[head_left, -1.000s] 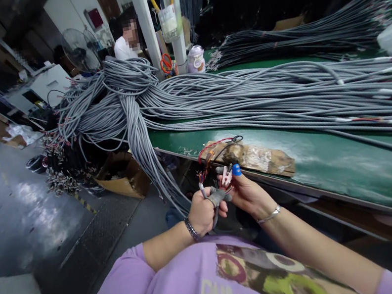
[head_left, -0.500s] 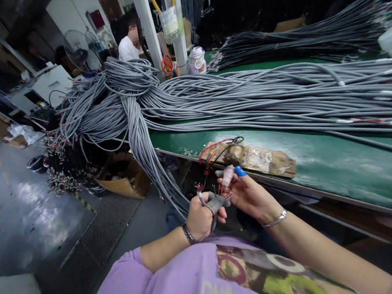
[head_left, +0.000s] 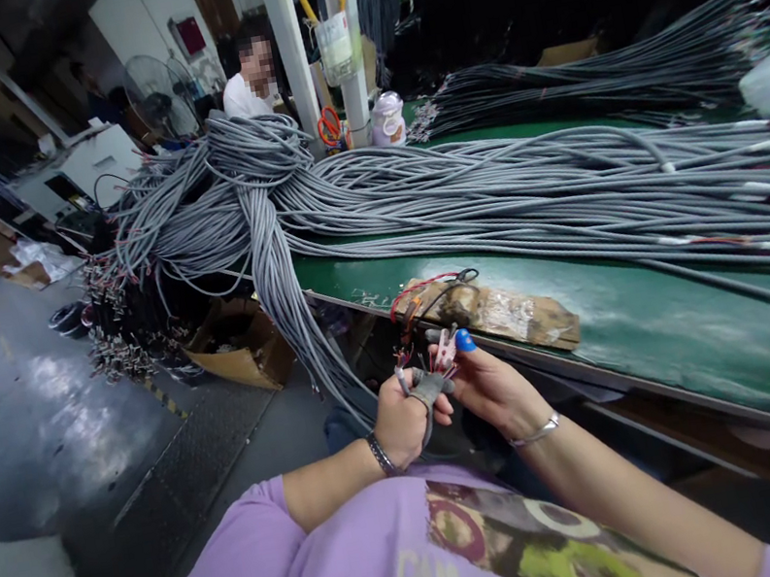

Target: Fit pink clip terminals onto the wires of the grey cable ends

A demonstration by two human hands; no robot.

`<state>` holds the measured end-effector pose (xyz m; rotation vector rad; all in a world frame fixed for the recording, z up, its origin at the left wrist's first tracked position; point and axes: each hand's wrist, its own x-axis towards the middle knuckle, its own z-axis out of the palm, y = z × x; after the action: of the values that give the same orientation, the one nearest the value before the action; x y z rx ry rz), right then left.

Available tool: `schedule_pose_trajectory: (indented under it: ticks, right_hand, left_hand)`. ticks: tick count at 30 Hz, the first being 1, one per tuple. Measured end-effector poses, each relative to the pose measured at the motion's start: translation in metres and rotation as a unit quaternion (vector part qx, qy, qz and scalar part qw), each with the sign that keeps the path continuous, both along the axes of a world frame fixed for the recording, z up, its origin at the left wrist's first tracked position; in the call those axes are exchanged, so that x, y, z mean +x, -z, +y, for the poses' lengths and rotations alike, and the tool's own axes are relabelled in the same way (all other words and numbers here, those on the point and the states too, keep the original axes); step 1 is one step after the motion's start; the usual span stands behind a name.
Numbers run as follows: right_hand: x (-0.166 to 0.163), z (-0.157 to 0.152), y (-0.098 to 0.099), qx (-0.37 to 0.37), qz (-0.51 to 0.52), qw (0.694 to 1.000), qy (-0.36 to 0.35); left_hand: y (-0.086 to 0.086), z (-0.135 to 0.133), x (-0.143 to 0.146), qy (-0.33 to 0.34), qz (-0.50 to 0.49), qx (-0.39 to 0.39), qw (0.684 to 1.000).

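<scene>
L hand (head_left: 400, 424) is gripping a cable (head_left: 401, 380); R hand (head_left: 495, 390), w/ blue-tipped thumb, is pinching a pink part (head_left: 444, 351) beside loose wires (head_left: 432, 362) btwn hands. Behind, a taped block (head_left: 507, 313) is lying nr the bench (head_left: 647, 313) edge; gray bundles (head_left: 486, 183) are stretching beyond; a co-worker (head_left: 242, 98) is showing past these.

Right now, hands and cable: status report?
Left hand gripping cable, wires showing. Right hand pinching pink piece. Wooden block just beyond.

Lilac shirt (head_left: 328, 564), silvery bangle (head_left: 538, 432), perhaps beaded bracelet (head_left: 381, 454)
</scene>
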<state>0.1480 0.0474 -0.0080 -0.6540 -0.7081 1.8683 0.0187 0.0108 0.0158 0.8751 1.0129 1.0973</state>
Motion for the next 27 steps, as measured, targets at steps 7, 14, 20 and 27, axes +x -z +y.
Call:
schedule_pose_trajectory:
  ticks: [7, 14, 20, 27]
  right_hand:
    - [-0.003, -0.002, -0.003, -0.035, 0.042, 0.998, 0.017]
    - [0.015, -0.008, -0.010, -0.056, -0.026, 0.994, -0.088]
    - [0.024, -0.012, -0.019, 0.019, -0.195, 0.974, -0.110]
    - [0.019, -0.016, -0.028, 0.136, -0.338, 0.924, -0.118]
  left_hand:
    - [0.000, 0.000, -0.001, 0.003, 0.002, 0.004, 1.000]
    - [0.008, -0.007, -0.012, 0.028, 0.025, 0.016, 0.999]
    - [0.008, -0.010, -0.019, 0.081, 0.091, 0.057, 0.991]
    - [0.008, -0.007, -0.018, 0.222, 0.138, -0.005, 0.965]
